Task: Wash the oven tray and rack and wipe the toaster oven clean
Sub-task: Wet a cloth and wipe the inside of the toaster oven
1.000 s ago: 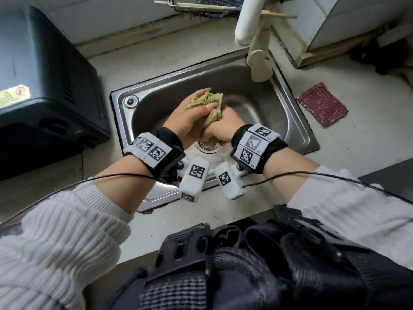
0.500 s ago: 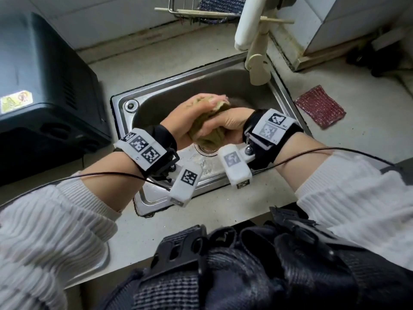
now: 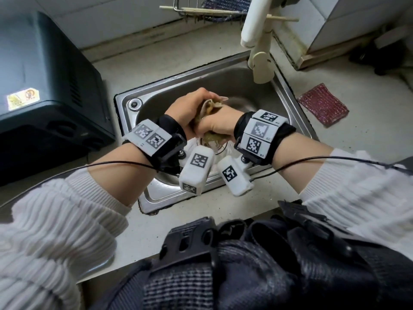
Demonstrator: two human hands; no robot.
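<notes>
I am wringing the cloth point(image 3: 209, 108) tighter now at frame centre, left hand point(image 3: 190, 108) and right hand point(image 3: 218, 125) both clenched around it; wiping the toaster oven point(image 3: 44, 86) likely comes next.

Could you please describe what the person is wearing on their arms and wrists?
Both arms have white ribbed sleeves pushed up. The left wrist band and right wrist band are black with white blocks bearing square black-and-white markers. A white marker block hangs below each, with a thin black cable trailing back.
</notes>
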